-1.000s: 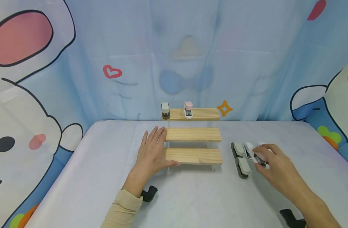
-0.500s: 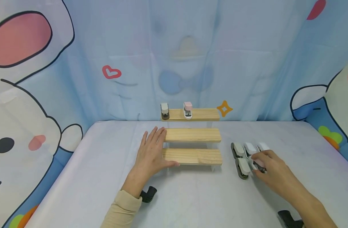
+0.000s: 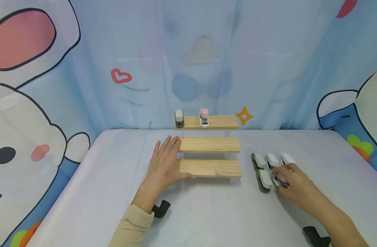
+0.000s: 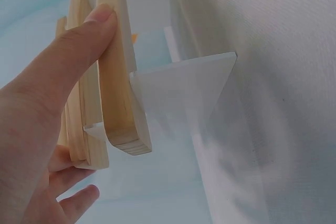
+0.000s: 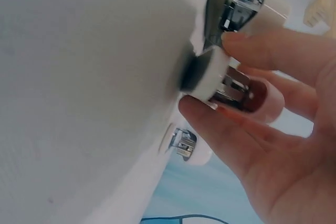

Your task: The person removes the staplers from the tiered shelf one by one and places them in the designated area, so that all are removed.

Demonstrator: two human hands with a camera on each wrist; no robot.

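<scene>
My left hand (image 3: 163, 164) lies against the left end of a three-tier wooden shelf (image 3: 210, 168). Its thumb (image 4: 100, 17) presses the front board and its fingers reach the boards behind, straight and spread. With thumb and fingers, my right hand (image 3: 302, 183) pinches a small pink-and-white stapler (image 5: 270, 100), base toward the table. Close by are two grey staplers (image 3: 264, 180), one behind the other. Two white staplers (image 3: 272, 160) sit behind the held one, the right one partly covered by my hand. Whether the held base touches the table I cannot tell.
On the shelf's top board stand a grey stapler (image 3: 179, 118) at the left and a pink-and-white stapler (image 3: 204, 117) near the middle. Clear supports (image 4: 184, 82) hold up the boards. A printed blue curtain (image 3: 201, 68) hangs behind the white table (image 3: 213, 212).
My right hand has shifted slightly left and nearer with the pink-and-white stapler, then stayed nearly still. The rear right white stapler has come into view. My left hand stays on the shelf.
</scene>
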